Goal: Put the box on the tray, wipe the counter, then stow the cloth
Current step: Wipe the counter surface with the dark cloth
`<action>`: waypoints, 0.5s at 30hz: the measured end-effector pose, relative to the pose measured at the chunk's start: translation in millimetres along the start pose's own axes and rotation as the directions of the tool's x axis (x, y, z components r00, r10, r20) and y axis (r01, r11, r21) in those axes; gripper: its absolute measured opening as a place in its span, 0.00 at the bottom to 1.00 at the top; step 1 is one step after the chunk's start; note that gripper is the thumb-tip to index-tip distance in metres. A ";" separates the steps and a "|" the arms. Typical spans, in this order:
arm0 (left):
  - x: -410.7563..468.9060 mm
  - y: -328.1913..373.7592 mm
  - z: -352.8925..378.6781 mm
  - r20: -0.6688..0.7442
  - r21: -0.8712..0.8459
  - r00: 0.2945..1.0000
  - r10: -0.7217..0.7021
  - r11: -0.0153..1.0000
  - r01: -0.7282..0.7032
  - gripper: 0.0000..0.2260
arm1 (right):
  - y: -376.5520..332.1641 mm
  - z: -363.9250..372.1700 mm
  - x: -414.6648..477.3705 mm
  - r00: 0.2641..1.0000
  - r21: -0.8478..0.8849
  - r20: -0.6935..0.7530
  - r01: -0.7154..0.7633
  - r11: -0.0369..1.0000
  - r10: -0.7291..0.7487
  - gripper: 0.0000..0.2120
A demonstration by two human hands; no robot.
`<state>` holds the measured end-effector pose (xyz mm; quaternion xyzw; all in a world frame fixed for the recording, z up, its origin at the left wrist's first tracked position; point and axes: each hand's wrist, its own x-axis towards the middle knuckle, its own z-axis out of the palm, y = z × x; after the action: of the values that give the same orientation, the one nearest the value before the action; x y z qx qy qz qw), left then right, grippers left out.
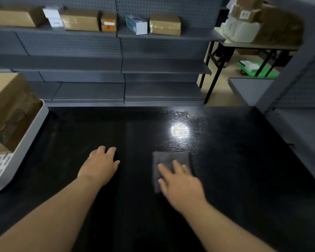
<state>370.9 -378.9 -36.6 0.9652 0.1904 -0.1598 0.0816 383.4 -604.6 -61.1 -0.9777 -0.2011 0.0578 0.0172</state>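
Observation:
A brown cardboard box (9,110) sits inside the white tray (33,131) at the left edge of the black counter (244,160). A folded grey cloth (169,160) lies flat on the counter, right of centre. My right hand (182,184) presses down on the cloth's near part, fingers spread over it. My left hand (100,164) rests palm down on the bare counter, left of the cloth, fingers slightly curled and holding nothing.
Grey pegboard shelving (120,48) stands behind the counter, its top shelf holding several cardboard and white boxes. A folding table (258,46) piled with packages is at the back right. Another grey shelf unit (302,99) borders the counter's right side. A lamp glare (179,130) shines on the counter.

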 end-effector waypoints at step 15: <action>-3.4 5.0 0.5 0.119 0.029 0.992 0.032 0.999 -0.036 0.24 | 35.3 -0.1 -11.6 0.999 -0.027 0.016 0.034 0.999 -0.034 0.21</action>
<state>369.7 -384.8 -35.5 0.9582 0.1662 -0.2185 0.0804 386.6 -641.6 -61.7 -0.9738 -0.2185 0.0624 0.0034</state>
